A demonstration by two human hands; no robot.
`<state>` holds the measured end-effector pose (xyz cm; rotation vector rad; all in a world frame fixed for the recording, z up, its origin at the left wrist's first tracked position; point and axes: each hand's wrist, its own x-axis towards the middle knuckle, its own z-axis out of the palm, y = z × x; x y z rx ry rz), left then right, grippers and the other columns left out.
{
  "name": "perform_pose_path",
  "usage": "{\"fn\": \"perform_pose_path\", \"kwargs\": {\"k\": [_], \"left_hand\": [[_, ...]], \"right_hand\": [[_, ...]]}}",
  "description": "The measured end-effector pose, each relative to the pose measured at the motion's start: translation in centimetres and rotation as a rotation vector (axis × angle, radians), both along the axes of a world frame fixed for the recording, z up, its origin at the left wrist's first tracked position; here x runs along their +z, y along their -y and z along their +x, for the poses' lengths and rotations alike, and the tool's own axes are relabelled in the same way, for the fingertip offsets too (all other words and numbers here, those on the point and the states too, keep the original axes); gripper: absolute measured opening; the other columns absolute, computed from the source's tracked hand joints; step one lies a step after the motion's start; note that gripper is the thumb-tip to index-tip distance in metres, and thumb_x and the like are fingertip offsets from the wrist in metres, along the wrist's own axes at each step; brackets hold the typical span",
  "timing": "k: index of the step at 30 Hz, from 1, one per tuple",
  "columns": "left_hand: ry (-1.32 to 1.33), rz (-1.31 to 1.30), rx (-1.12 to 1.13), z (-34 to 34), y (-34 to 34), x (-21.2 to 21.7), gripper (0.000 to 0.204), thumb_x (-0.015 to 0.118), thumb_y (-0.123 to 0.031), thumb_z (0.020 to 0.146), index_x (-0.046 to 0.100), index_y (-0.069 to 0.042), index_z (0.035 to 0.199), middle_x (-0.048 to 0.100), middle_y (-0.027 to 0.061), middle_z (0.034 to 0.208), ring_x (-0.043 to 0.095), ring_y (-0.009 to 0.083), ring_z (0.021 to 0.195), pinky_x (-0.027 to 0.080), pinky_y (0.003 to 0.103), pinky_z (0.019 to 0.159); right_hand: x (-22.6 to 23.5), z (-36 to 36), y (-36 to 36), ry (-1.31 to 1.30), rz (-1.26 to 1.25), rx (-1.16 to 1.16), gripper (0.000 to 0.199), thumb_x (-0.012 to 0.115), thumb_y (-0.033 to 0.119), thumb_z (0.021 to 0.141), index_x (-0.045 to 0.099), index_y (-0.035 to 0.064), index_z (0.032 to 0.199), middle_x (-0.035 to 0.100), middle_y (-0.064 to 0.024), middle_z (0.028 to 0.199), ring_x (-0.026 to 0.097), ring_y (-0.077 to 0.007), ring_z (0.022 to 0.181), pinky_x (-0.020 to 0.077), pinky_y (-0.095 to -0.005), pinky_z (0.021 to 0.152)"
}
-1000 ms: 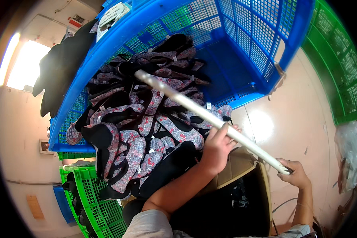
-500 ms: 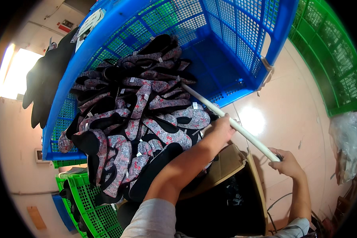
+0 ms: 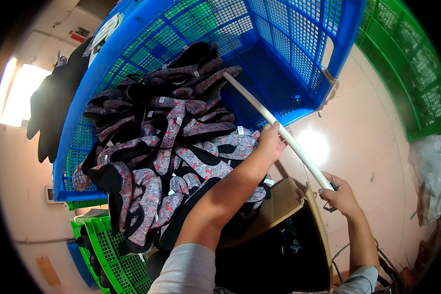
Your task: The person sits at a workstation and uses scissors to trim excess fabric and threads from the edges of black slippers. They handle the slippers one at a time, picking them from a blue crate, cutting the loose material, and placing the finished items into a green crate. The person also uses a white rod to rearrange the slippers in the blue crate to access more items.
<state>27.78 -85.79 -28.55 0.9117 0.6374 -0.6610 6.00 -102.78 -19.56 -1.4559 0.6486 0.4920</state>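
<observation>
Head view | stick (image 3: 274, 123): long, pale, straight | both hands gripping

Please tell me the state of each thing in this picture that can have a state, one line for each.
Left hand: closed around the pale stick, partway along it.
Right hand: closed on the stick's near end.
Pale stick: held slanted, far tip among the fabric pieces.
Blue crate: tilted, part filled.
Floral fabric pieces: heaped, spilling over the crate's rim.
Cardboard box: open, flaps up.
Green crate: contents not visible.
</observation>
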Motion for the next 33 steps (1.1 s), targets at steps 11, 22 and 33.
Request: {"fn": "perform_pose_path", "kwargs": {"k": [11,22,33], "left_hand": [[0.072,-0.065,-0.008,3.6,-1.2,-0.9,0.027,0.048,-0.032,0.105,0.043,-0.010,0.120,0.057,0.0180,0.108,0.061,0.0386,0.098,0.053,0.054,0.091],[0.030,-0.043,0.021,2.8,-1.8,-1.8,0.031,0.042,-0.036,0.106,0.041,-0.007,0.119,0.058,0.0171,0.100,0.064,0.0358,0.090,0.057,0.052,0.083],[-0.042,0.066,-0.003,0.3,-1.4,-1.6,0.033,0.037,-0.035,0.107,0.039,-0.009,0.128,0.059,0.0189,0.103,0.066,0.0381,0.093,0.056,0.054,0.087]], "right_hand": [[-0.6,4.2,-1.9,0.058,0.007,0.007,0.059,0.069,0.006,0.084,0.053,0.0043,0.141,0.060,0.0001,0.072,0.051,-0.0068,0.053,0.0418,-0.0225,0.045],[-3.4,6.0,-3.3,0.202,-0.481,0.211,0.057,0.071,0.010,0.084,0.058,0.0129,0.139,0.062,-0.0062,0.072,0.055,-0.0125,0.062,0.0478,-0.0308,0.062],[-0.6,4.9,-2.6,0.078,-0.377,0.227,0.057,0.071,0.007,0.084,0.057,0.0081,0.139,0.060,-0.0019,0.079,0.054,-0.0115,0.066,0.0489,-0.0284,0.065]]}}
